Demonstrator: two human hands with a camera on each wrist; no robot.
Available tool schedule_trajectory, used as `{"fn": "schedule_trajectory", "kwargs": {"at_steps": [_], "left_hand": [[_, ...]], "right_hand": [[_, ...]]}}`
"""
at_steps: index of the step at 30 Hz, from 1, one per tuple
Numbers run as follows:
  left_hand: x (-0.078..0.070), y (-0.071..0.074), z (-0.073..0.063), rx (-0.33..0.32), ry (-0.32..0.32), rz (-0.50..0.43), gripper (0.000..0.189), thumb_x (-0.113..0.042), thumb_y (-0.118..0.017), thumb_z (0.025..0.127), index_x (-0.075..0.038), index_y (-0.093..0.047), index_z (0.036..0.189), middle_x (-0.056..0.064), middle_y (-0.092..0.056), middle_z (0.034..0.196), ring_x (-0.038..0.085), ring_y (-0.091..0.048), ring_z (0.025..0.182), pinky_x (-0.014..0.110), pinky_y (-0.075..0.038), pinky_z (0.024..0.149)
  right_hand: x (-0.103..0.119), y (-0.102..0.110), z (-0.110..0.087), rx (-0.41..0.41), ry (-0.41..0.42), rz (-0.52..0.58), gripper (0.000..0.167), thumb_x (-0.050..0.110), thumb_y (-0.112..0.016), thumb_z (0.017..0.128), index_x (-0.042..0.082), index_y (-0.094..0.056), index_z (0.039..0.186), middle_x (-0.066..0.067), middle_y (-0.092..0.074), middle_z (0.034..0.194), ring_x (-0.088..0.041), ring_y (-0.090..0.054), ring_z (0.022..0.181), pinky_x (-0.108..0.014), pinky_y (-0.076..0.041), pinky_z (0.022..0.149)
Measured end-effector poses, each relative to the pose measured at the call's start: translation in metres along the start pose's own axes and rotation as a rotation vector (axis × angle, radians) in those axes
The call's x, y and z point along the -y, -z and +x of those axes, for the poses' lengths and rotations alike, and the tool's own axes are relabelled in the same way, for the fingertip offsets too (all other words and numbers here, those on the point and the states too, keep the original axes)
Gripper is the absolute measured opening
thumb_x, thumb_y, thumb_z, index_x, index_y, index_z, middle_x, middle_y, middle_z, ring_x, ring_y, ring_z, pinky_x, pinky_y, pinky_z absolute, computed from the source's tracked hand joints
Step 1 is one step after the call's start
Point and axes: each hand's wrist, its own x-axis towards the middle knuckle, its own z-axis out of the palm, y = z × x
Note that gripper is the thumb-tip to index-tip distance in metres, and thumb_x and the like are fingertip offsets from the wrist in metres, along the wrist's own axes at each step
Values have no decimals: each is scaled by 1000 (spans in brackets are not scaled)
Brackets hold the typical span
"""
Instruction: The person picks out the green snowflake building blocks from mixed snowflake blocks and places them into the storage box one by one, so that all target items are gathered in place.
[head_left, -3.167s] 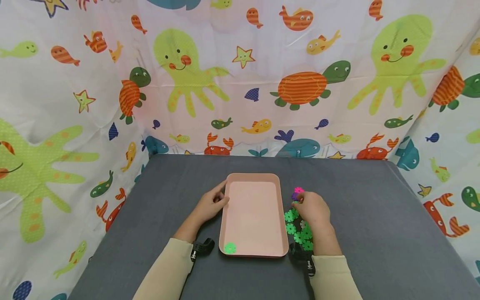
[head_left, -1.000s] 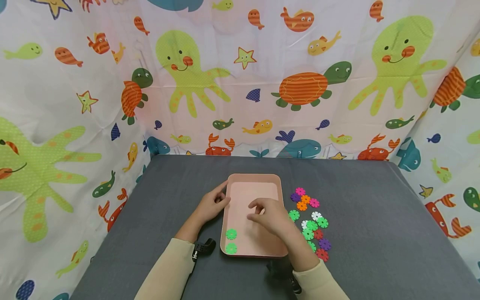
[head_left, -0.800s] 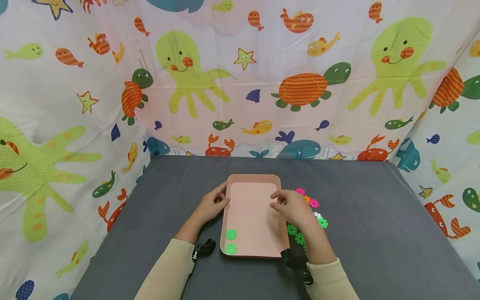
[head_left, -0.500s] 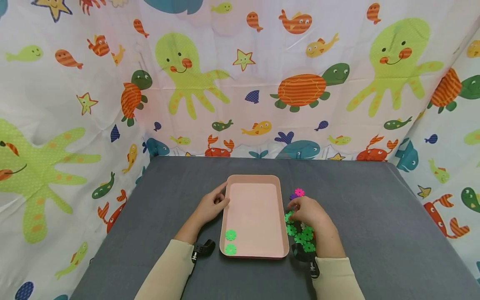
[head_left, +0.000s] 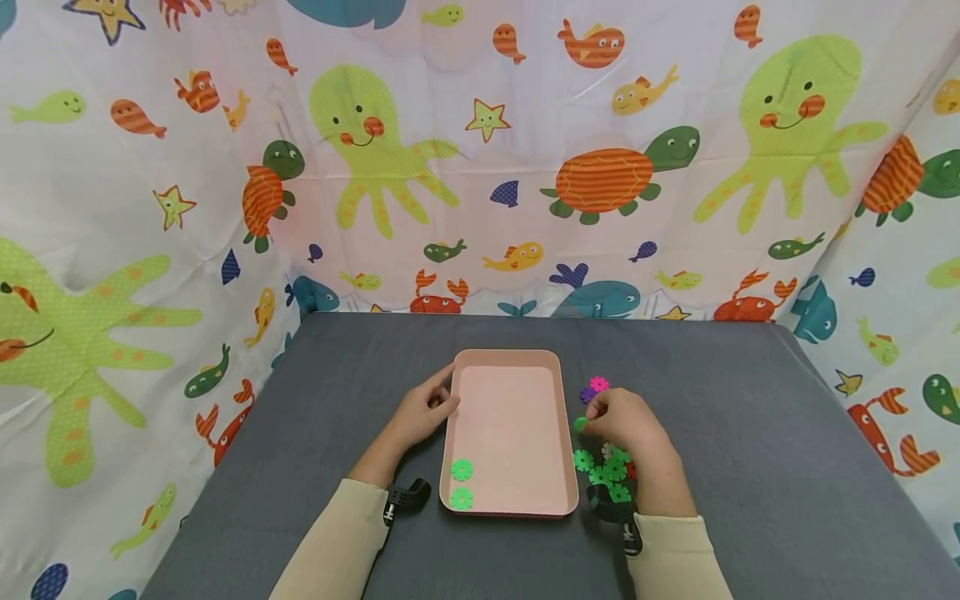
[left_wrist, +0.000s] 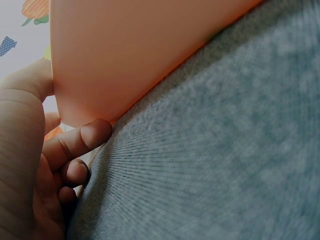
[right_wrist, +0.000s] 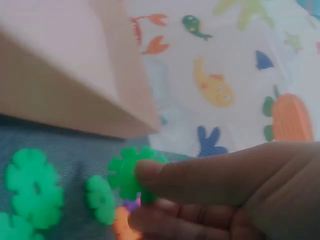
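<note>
A shallow pink tray (head_left: 513, 425) lies on the table. My left hand (head_left: 420, 412) holds its left side, thumb at the rim and a finger against the outer wall in the left wrist view. Two green snowflake discs (head_left: 461, 470) lie one behind the other in its near left corner. Right of the tray, my right hand (head_left: 630, 421) pinches a green snowflake disc (right_wrist: 125, 172) between thumb and fingers, just over the loose pile. More green discs (head_left: 582, 460) lie below that hand; it hides part of the pile.
Beyond the right hand lie a pink disc (head_left: 599, 383) and a purple disc (head_left: 587, 396). A red disc (head_left: 631, 471) shows beside the right wrist. A grey cloth (head_left: 360, 350) covers the table, and a curtain printed with sea animals (head_left: 480, 183) surrounds its far sides.
A second green disc has come to lie in the tray. My right hand has moved from over the tray back to the pile and now pinches another green disc. The left hand stays put.
</note>
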Motion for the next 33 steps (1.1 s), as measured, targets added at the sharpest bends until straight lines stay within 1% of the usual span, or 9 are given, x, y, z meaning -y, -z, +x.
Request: {"fn": "schedule_trajectory", "kwargs": {"at_steps": [3,7,12,16,20,22,25,29,33], "left_hand": [[2,0,0,-4,5,1,63,-23,-67,102,-13,-41,159,-2,-63,83,13,-48,63,31,-41,66],[4,1,-2,-13,10,-1,63,-22,-67,102,-14,-42,159,-3,-63,83,13,-47,62,31,-41,66],[4,1,-3,-18,11,-11,63,-23,-67,102,-14,-42,159,-3,-63,82,13,-48,63,31,-41,67],[5,-1,-2,-25,15,-3,62,-23,-67,101,-14,-43,158,-3,-63,82,14,-49,63,32,-41,67],[5,-2,-1,-31,12,5,62,-23,-68,101,-14,-43,158,-3,-62,81,14,-49,62,32,-41,66],[4,-2,-1,-32,7,4,62,-23,-68,101,-13,-44,158,-3,-63,81,14,-48,62,31,-41,65],[3,-1,0,-29,-2,8,62,-23,-68,101,-13,-44,158,-3,-62,80,13,-48,62,31,-40,65],[3,-2,2,-27,-10,22,61,-23,-68,101,-12,-45,157,-4,-62,80,12,-48,62,30,-40,65],[3,-2,2,-30,-12,33,61,-23,-68,101,-12,-45,157,-4,-62,81,12,-48,62,30,-40,65]], "right_hand": [[6,5,-3,-9,9,116,18,10,-74,92,2,-68,107,-9,-62,84,-27,-63,70,-39,-53,64],[20,2,-4,9,64,352,30,8,-66,101,0,-67,130,-14,-64,96,-35,-71,87,-44,-59,79],[50,-14,-7,22,108,600,36,-1,-64,100,-3,-64,136,-20,-61,109,-32,-73,97,-41,-57,87],[73,-44,-7,46,158,661,39,-5,-68,95,-2,-66,134,-19,-60,104,-33,-73,96,-37,-58,85],[88,-81,-4,42,210,530,37,-3,-73,91,1,-70,128,-11,-65,91,-26,-73,85,-33,-58,75],[92,-98,-4,22,226,424,36,-2,-75,90,1,-72,125,-6,-67,86,-19,-71,78,-31,-56,68],[94,-118,-2,-32,247,265,32,-1,-78,87,-1,-75,118,0,-67,81,-11,-64,71,-30,-51,63],[94,-135,1,-122,253,104,25,1,-82,83,0,-78,109,3,-65,76,-10,-57,68,-30,-50,66],[92,-145,5,-162,250,2,20,6,-84,84,2,-79,103,1,-67,80,-13,-59,72,-34,-52,69]]}}
